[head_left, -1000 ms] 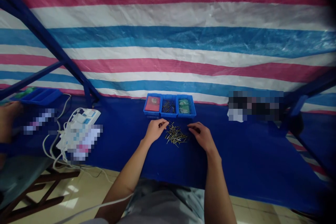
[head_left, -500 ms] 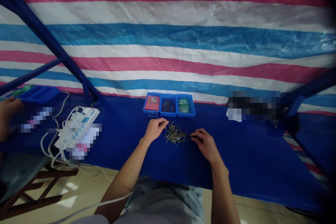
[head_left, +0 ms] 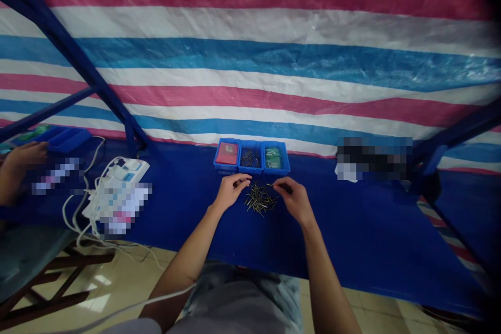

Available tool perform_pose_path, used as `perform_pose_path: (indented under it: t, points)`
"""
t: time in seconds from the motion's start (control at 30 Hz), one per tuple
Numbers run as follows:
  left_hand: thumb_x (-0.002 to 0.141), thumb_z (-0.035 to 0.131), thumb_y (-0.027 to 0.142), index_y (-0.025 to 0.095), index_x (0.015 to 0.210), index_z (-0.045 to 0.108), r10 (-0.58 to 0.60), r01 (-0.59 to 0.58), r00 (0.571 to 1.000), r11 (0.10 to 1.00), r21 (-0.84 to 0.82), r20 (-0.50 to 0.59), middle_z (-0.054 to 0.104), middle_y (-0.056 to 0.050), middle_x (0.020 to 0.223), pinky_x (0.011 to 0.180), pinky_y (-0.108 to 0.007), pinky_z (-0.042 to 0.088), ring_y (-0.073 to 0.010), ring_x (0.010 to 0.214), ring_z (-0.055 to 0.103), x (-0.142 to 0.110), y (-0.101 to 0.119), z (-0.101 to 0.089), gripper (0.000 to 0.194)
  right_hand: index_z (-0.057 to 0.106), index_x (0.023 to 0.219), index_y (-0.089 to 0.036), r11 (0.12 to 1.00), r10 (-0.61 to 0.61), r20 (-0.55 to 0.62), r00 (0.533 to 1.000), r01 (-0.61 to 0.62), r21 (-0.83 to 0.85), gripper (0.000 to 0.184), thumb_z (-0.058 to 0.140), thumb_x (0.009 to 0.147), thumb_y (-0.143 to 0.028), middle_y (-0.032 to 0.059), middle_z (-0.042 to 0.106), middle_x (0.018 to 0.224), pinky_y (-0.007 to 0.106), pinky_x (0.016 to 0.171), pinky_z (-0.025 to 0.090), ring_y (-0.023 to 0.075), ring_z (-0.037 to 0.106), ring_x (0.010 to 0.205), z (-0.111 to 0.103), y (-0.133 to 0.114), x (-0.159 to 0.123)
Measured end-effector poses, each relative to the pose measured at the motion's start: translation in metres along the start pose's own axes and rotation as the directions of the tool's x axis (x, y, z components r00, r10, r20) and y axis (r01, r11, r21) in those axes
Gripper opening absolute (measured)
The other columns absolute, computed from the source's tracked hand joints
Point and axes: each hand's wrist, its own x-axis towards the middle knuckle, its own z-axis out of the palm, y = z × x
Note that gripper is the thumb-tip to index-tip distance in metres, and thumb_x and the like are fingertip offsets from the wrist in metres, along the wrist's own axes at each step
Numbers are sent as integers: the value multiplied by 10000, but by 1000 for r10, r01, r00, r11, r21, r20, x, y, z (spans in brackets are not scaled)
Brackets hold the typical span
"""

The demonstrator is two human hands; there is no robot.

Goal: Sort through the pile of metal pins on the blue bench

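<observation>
1. Two bare forearms reached forward over the person's lap, and a white cord (head_left: 164,297) ran across the near left, in front of the left forearm.
2. On the blue table (head_left: 188,219), the left hand (head_left: 230,192) was beside the upper left of the pile, its thumb and forefinger brought close together. Whether they touched or pinched anything was too small to tell.
3. The right hand (head_left: 296,200) was at the pile's upper right, thumb and forefinger closed on one slender brass-coloured fastener (head_left: 269,184), which pointed left from the fingertips.
4. Between the hands lay the loose pile of brass-coloured fasteners (head_left: 260,199), heaped at many angles directly on the table.
5. Left of the arms, a white power strip (head_left: 127,172) lay among tangled white cables (head_left: 80,235), with a pixelated item partly over it.
6. Just beyond the pile stood three blue bins side by side: the left bin (head_left: 226,169) held a flat red item, the middle bin (head_left: 251,170) dark slender fasteners, and the right bin (head_left: 276,171) green and whitish pieces.
7. At the far left, another person's hand (head_left: 25,162) was near a blue divided tray (head_left: 66,138); its grip could not be made out.
8. Behind everything hung a striped plastic sheet (head_left: 250,99) in red, white and blue.
</observation>
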Motion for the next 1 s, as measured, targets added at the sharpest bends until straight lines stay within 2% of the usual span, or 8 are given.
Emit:
perform_pose_path:
  t: [0.13, 0.27, 0.4, 0.63, 0.77, 1.0]
  points:
    - [902, 641, 388, 184, 1073, 759, 25, -25, 999, 1000, 8, 23, 738, -60, 860, 590, -219, 435, -108, 595, 565, -2, 2, -1, 291, 678, 853, -206, 999, -47, 15, 999, 46, 25, 199, 629, 857, -399, 52, 698, 835, 323, 708, 490, 197, 614, 720, 30, -7, 12]
    - [915, 630, 387, 180, 980, 781, 66, -69, 995, 996, 52, 73, 740, -61, 823, 616, -232, 446, -126, 625, 594, -2, 2, -2, 264, 670, 814, -208, 997, -73, -15, 997, 73, 5, 179, 614, 880, -364, 35, 676, 810, 299, 652, 463, 169, 565, 664, 45, -8, 3]
    - [923, 626, 357, 183, 928, 780, 114, -124, 989, 987, 102, 98, 748, -63, 866, 692, -248, 483, -150, 720, 649, -2, 2, 0, 233, 674, 838, -208, 997, -77, -60, 995, 77, 4, 150, 612, 890, -335, 27, 679, 832, 291, 647, 463, 158, 564, 657, 48, -6, -8]
    - [927, 627, 340, 227, 1028, 764, 173, -199, 975, 959, 202, 141, 749, -55, 997, 831, -280, 527, -178, 897, 695, -5, 8, 3, 204, 671, 848, -216, 995, -96, -81, 992, 94, -25, 180, 589, 912, -363, 43, 687, 857, 305, 668, 493, 173, 591, 688, 54, -9, -11]
    - [936, 615, 366, 225, 1045, 761, 222, -245, 967, 944, 221, 121, 744, -65, 1020, 873, -306, 531, -189, 927, 690, -6, 9, 2, 231, 675, 858, -217, 991, -131, -85, 988, 128, -46, 202, 558, 932, -363, 54, 690, 888, 309, 680, 502, 174, 598, 703, 56, -12, -12]
    - [954, 587, 283, 239, 1015, 776, 332, -336, 941, 903, 269, 61, 737, -76, 1009, 865, -362, 538, -207, 954, 645, -6, 5, 5, 203, 679, 864, -224, 987, -156, -89, 984, 152, -51, 185, 568, 943, -349, 49, 692, 907, 312, 706, 508, 167, 594, 692, 57, -12, -14]
